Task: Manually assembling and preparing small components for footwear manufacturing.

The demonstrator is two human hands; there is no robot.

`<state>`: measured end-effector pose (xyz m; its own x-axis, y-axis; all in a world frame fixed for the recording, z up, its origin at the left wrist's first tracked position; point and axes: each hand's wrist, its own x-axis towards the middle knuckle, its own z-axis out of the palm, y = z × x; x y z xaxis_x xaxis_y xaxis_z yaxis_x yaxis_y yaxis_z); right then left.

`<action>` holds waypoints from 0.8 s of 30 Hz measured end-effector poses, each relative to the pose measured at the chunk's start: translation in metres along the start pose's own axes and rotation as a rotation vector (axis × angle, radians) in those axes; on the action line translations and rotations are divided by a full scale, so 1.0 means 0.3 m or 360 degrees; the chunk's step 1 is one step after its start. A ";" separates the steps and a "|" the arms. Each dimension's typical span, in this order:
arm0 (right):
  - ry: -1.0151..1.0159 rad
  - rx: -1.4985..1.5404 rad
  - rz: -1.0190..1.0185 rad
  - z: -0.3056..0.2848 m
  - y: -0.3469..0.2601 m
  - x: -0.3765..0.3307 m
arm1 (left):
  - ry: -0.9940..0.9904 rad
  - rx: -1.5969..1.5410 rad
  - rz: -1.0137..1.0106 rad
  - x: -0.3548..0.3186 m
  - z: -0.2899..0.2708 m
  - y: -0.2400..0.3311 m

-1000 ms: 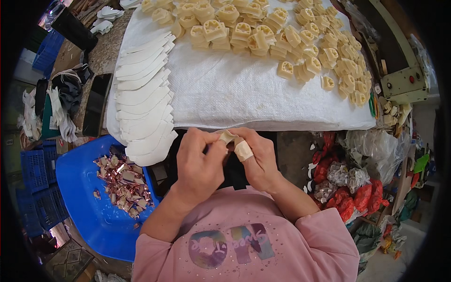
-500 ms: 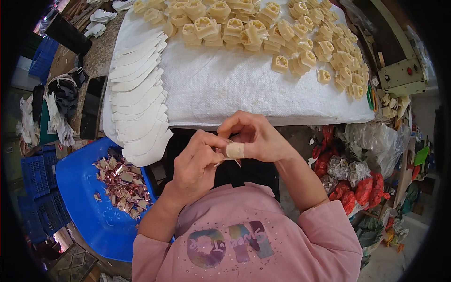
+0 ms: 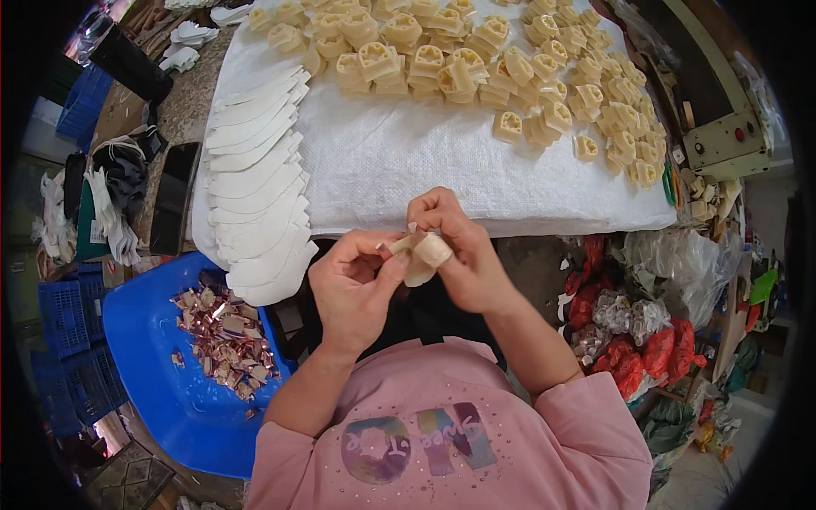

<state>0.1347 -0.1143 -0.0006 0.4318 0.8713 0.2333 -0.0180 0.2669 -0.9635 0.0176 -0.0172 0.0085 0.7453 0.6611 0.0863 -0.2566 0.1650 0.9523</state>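
Observation:
My left hand (image 3: 347, 293) and my right hand (image 3: 466, 265) meet in front of my chest, just off the near edge of the white woven cloth (image 3: 374, 170). Pinched between them is a small cream piece (image 3: 418, 274); fingers hide part of it, so its exact kind does not show. A beige tape wrap (image 3: 434, 250) circles my right thumb. Beyond my hands, many cream moulded pieces with hollow openings (image 3: 425, 59) lie stacked on the cloth. To the left runs an overlapping row of flat white curved pieces (image 3: 259, 191).
At lower left stands a blue plastic basin (image 3: 161, 399) with shiny pinkish and tan scraps (image 3: 229, 340) in it. A dark phone (image 3: 174, 197) lies on the bench at left. Red plastic bags (image 3: 659, 350) and clear plastic (image 3: 680, 259) pile up at right, below a machine housing (image 3: 727, 144).
Both hands have turned and risen slightly, with my right fingers further up and the hands a little apart. More of the cream piece shows between them now.

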 end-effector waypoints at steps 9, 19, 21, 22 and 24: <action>0.0140 0.0074 0.0124 -0.006 -0.017 0.001 | -0.0065 0.0015 -0.0167 0.007 0.008 0.022; 0.0099 -0.0011 -0.0099 -0.012 -0.022 -0.010 | -0.0192 0.0706 0.0410 0.030 -0.047 0.021; 0.0173 0.0106 -0.0081 -0.026 -0.038 0.021 | -0.0173 0.0738 0.0569 0.034 -0.053 0.034; 0.0173 0.0111 -0.0082 -0.034 -0.044 0.031 | -0.0172 0.0744 0.0568 0.039 -0.053 0.039; -0.0175 0.0379 0.0527 -0.050 -0.072 0.046 | -0.0276 0.0881 0.0906 0.050 -0.046 0.046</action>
<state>0.1547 -0.1143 0.0213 0.2691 0.9613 -0.0587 -0.3530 0.0417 -0.9347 0.0167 0.0052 0.0190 0.6886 0.4046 0.6017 -0.3171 -0.5782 0.7517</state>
